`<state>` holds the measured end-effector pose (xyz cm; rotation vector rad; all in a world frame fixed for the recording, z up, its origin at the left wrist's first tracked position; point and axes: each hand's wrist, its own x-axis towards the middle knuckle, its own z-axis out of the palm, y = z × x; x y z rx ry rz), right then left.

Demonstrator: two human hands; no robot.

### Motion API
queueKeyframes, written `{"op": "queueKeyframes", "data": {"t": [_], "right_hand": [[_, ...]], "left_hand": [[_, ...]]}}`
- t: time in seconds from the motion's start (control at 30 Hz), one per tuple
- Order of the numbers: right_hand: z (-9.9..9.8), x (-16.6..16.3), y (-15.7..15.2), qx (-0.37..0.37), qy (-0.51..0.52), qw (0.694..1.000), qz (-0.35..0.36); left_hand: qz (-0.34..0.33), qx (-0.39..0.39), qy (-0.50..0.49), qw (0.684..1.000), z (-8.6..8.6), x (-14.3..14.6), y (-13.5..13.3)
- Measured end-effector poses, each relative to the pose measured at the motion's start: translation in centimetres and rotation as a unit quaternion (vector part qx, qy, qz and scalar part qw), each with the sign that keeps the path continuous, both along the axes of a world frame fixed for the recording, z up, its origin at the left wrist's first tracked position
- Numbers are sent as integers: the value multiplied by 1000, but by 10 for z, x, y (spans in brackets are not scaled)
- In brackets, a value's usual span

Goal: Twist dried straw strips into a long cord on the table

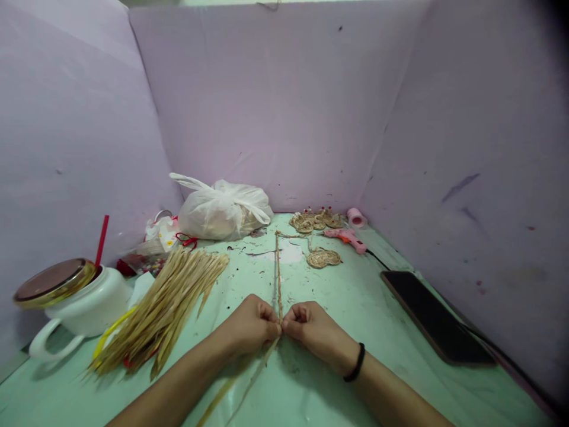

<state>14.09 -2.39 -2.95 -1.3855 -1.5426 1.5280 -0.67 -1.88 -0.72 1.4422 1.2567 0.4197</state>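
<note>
My left hand (251,325) and my right hand (312,325) meet knuckle to knuckle at the middle of the green table (355,379), both pinched on a twisted straw cord (278,273). The cord runs straight away from my fingers to a small woven coil (323,258). Loose untwisted straw strands (249,382) trail back from my fingers toward me. A black band circles my right wrist.
A bundle of dry straw (166,305) lies left of my hands, beside a white lidded mug (75,299) with a red straw. At the back sit a white plastic bag (222,209), finished woven coils (313,220), a pink glue gun (347,238) and pink tape roll (356,217). A dark phone (433,314) lies right. Lilac walls enclose the table.
</note>
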Motion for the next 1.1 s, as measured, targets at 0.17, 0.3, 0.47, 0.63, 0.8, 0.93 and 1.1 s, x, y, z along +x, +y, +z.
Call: {"op": "queueKeyframes", "data": {"t": [0.17, 0.3, 0.47, 0.63, 0.8, 0.93, 1.1], "right_hand": [[-5, -2, 1, -6, -2, 1000, -15], [-4, -7, -2, -18, 25, 998, -54], [4, -12, -8, -65, 64, 992, -91], [10, -13, -11, -99, 126, 984, -77], [10, -7, -8, -116, 150, 982, -8], [6, -5, -4, -84, 165, 983, 7], [0, -4, -3, -1, 107, 993, 41]], "left_hand": [[-37, 92, 181, 978, 12, -2, -8], [-28, 171, 272, 947, 14, 12, -30], [-56, 250, 376, 891, 7, 27, -55], [-59, 202, 268, 940, 24, 12, -39], [72, -36, 37, 996, 28, 2, -12], [54, -150, -91, 983, 13, 6, -7], [67, -133, -32, 988, 5, 2, -4]]}}
